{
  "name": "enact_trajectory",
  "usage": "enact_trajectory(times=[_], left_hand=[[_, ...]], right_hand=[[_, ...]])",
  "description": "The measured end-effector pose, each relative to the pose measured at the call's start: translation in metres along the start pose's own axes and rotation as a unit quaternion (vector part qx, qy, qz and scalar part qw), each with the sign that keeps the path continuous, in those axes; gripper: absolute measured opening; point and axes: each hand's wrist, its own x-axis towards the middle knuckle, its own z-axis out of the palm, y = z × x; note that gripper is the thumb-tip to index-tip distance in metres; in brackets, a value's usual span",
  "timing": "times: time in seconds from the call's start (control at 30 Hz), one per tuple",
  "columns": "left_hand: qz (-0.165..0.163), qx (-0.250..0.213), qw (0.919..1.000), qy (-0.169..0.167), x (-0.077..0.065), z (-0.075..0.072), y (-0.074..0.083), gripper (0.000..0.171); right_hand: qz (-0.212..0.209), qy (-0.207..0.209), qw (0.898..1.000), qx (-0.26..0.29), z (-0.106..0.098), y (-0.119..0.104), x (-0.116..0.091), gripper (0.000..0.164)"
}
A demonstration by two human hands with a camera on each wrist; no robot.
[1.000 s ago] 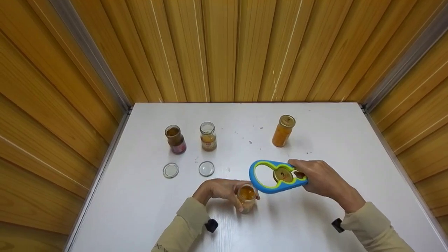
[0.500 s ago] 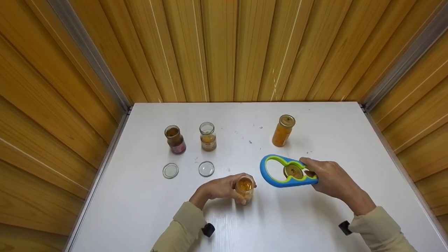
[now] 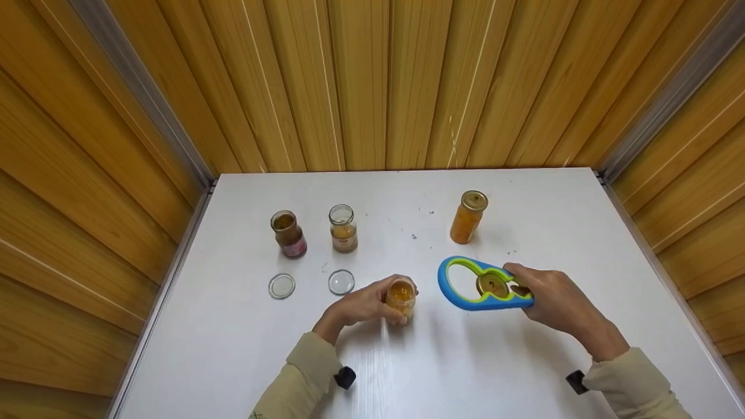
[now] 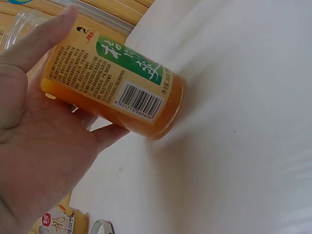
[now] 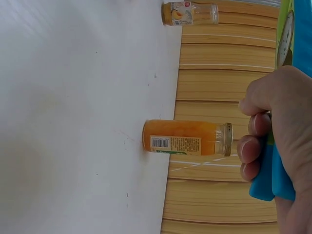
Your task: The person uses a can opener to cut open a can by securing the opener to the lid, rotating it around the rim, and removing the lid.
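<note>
My left hand (image 3: 364,305) grips an open glass jar (image 3: 401,299) with orange contents, thumb on the near side. In the left wrist view the labelled jar (image 4: 112,80) looks slightly raised off the white table. To its right, my right hand (image 3: 559,302) holds a blue and green jar opener (image 3: 456,298) by its handles, above the table. A gold lid (image 3: 492,286) sits in the opener's smaller opening. Fingers curl round the blue handles (image 5: 263,185) in the right wrist view.
A capped jar of orange contents (image 3: 467,218) stands at the back right. At the left stand an open brown jar (image 3: 290,235) and an open pale jar (image 3: 343,230). A lid lies before each: left lid (image 3: 281,286), right lid (image 3: 341,282). Wood-patterned walls enclose the table.
The left hand has moved the open jar away from the person and slightly left. The right hand has drawn the opener, with the lid in it, rightward, apart from the jar.
</note>
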Motion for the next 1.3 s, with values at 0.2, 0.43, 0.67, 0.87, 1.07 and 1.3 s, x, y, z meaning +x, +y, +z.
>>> enact_trajectory(times=[0.2,0.43,0.67,0.87,1.07,1.3], left_hand=[[0.006,-0.016,0.9987,0.048,0.008,-0.007,-0.001,0.062],[-0.028,-0.018,0.9917,0.124,0.02,-0.011,0.0,0.072],[-0.052,-0.023,0.9798,0.191,0.034,-0.019,0.003,0.075],[-0.074,-0.022,0.9716,0.224,0.047,-0.027,0.004,0.08],[-0.079,-0.021,0.9651,0.249,0.059,-0.029,0.004,0.081],[-0.055,-0.009,0.9595,0.276,0.073,-0.028,0.005,0.069]], right_hand=[[-0.023,0.027,0.999,-0.008,0.001,0.004,-0.004,0.072],[-0.021,0.029,0.999,-0.013,0.002,0.005,-0.006,0.073],[-0.014,0.028,0.999,-0.011,0.002,0.006,-0.007,0.073],[-0.001,0.023,1.0,-0.007,0.001,0.006,-0.008,0.074],[0.011,0.014,1.0,-0.005,0.003,0.007,-0.01,0.075],[0.008,0.023,1.0,-0.011,0.004,0.009,-0.012,0.073]])
